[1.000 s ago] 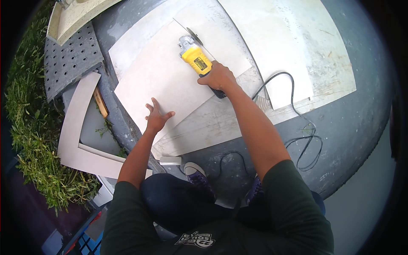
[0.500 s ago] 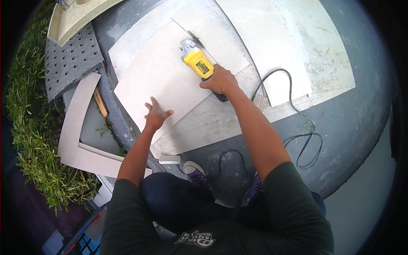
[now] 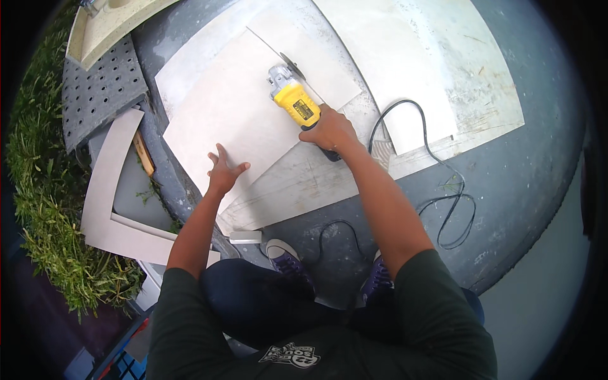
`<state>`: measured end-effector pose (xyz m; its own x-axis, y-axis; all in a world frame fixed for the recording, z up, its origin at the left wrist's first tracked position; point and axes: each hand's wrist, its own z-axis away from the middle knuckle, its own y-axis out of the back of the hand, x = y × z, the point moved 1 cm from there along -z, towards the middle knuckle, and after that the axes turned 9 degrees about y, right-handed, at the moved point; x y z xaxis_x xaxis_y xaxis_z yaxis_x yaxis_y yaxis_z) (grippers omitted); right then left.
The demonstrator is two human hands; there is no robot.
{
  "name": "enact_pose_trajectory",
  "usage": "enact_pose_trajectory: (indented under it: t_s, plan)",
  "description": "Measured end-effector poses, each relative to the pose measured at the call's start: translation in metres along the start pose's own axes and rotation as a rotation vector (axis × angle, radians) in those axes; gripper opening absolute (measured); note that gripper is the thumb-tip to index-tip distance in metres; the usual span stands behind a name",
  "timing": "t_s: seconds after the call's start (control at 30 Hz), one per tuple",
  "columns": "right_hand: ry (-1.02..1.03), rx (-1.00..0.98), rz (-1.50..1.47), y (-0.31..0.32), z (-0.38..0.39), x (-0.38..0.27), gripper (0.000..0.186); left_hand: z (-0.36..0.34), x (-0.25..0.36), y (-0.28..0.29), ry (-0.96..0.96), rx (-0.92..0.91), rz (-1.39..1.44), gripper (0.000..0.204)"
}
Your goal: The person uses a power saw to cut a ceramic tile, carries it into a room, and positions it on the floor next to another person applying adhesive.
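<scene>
A yellow angle grinder point(image 3: 296, 103) with a grey metal head is gripped round its dark rear body by my right hand point(image 3: 330, 130). Its thin disc point(image 3: 291, 65) stands on edge along a straight line in the pale flat sheet point(image 3: 234, 101). Fingers spread, my left hand point(image 3: 224, 171) rests on the near left part of that sheet. Beneath it lies a larger scuffed board point(image 3: 297, 190). Whether the disc passes through the sheet is too small to tell.
A black cord point(image 3: 425, 130) loops over the boards and floor at right. At left lie an L-shaped offcut point(image 3: 104, 190), a perforated grey panel point(image 3: 104, 92) and a wood strip point(image 3: 143, 154), with plants point(image 3: 63, 228) beyond. A small white block point(image 3: 246, 237) sits by my shoe point(image 3: 286, 258).
The whole view has shifted slightly, so everything lies a little further left. The grinder has come slightly nearer to me along the line; my left hand stays on the sheet.
</scene>
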<state>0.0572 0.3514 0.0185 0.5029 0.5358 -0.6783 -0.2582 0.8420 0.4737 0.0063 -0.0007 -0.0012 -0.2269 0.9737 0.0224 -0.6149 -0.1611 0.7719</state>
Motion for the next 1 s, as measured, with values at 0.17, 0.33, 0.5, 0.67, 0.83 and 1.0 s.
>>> enact_pose_trajectory:
  t_s: [0.17,0.33,0.5,0.67,0.83,1.0]
  plan:
    - [0.017,0.022,-0.039,0.002,-0.014,-0.004,0.075,0.001,0.005,-0.002,-0.005,-0.01,0.007,0.127]
    - [0.016,0.002,-0.065,0.003,-0.028,-0.012,0.075,-0.005,-0.003,-0.005,-0.034,-0.029,0.04,0.131]
    - [0.017,0.006,-0.053,0.001,-0.027,-0.011,0.076,-0.007,-0.006,-0.006,-0.06,-0.012,0.051,0.136]
    - [0.015,0.009,-0.033,0.0,-0.029,-0.012,0.077,-0.007,-0.007,-0.005,-0.053,-0.007,0.06,0.136]
    - [0.009,0.009,-0.032,0.0,-0.029,-0.011,0.076,-0.009,-0.006,-0.007,-0.042,-0.013,0.032,0.133]
    - [0.004,-0.004,-0.032,0.001,-0.021,-0.008,0.076,-0.011,-0.008,-0.007,-0.057,-0.011,0.033,0.136]
